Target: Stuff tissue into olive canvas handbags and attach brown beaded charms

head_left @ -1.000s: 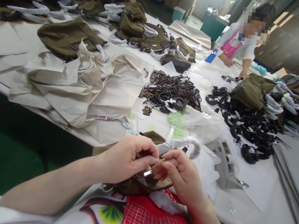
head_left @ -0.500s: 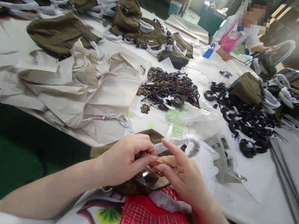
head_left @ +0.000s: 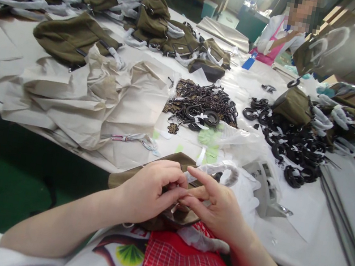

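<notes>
An olive-brown handbag (head_left: pixel 178 157) lies before me at the table's front edge, partly under my hands. Its handle (head_left: pixel 217 169) is wrapped in white paper and arches up behind my right hand. My left hand (head_left: pixel 154 190) is closed, thumb and fingers pinched together above the bag. My right hand (head_left: pixel 216 205) meets it fingertip to fingertip, thumb pinched in and index finger stretched out. What the fingertips grip is too small and hidden to make out. A small shiny metal piece (head_left: pixel 174 207) shows just below the fingertips.
Crumpled beige paper (head_left: pixel 98 97) and scissors (head_left: pixel 125 138) lie to the left. Ahead are a heap of beaded chains (head_left: pixel 203 101) and coiled black straps (head_left: pixel 300 149). A grey tape dispenser (head_left: pixel 265 188) stands right. Olive bags (head_left: pixel 74 38) fill the back left. A co-worker (head_left: pixel 274 40) stands across the table.
My hands stay together over the bag with only slight finger shifts. The small metal piece has tilted a little. Across the table, the co-worker has raised an arm and moved the bag there.
</notes>
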### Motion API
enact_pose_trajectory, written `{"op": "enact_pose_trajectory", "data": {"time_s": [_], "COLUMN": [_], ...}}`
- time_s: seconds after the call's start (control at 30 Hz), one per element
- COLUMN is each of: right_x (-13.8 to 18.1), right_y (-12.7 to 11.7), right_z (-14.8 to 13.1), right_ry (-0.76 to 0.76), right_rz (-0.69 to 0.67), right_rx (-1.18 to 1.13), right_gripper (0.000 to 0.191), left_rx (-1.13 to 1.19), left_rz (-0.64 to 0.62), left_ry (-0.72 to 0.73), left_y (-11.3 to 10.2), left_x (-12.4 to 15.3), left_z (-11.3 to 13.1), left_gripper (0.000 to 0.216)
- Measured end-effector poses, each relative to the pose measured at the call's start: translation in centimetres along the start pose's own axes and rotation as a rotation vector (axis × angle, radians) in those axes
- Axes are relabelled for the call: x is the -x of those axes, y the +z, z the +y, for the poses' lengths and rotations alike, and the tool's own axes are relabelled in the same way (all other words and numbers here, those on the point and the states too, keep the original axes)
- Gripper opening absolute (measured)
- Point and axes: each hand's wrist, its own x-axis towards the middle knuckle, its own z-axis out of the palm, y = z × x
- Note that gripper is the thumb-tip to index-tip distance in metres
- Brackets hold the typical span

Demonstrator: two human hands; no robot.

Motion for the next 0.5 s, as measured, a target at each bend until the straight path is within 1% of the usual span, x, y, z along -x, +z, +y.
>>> {"op": "enact_pose_trajectory", "data": {"time_s": [0.07, 0.17, 0.3, 0.4, 0.5], "right_x": [-0.1, -0.1, -0.1, -0.2, -0.3], "right_y": [-0.1, 0.0, 0.4, 0.8, 1.0], "right_z": [-0.1, -0.1, 0.3, 0.5, 0.5], "right_ry": [-0.008, 0.024, 0.054, 0.053, 0.041], "right_rz": [-0.025, -0.046, -0.062, -0.063, -0.057], "right_rx": [0.049, 0.142, 0.242, 0.305, 0.357], "right_gripper": [0.05, 0.047, 0.049, 0.05, 0.05], "left_rx": [-0.054, -0.112, -0.135, -0.16, -0.19], "left_rz": [0.011, 0.027, 0.037, 0.042, 0.076], "left_ry": [0.03, 0.058, 0.046, 0.035, 0.045], "left_y": [0.1, 0.4, 0.7, 0.9, 1.2], "left_x": [0.0, 0.1, 0.2, 0.2, 0.3], "left_z": [0.1, 0.1, 0.0, -0.1, -0.1], "left_gripper": [0.016, 0.016, 0.015, 0.017, 0.021]}}
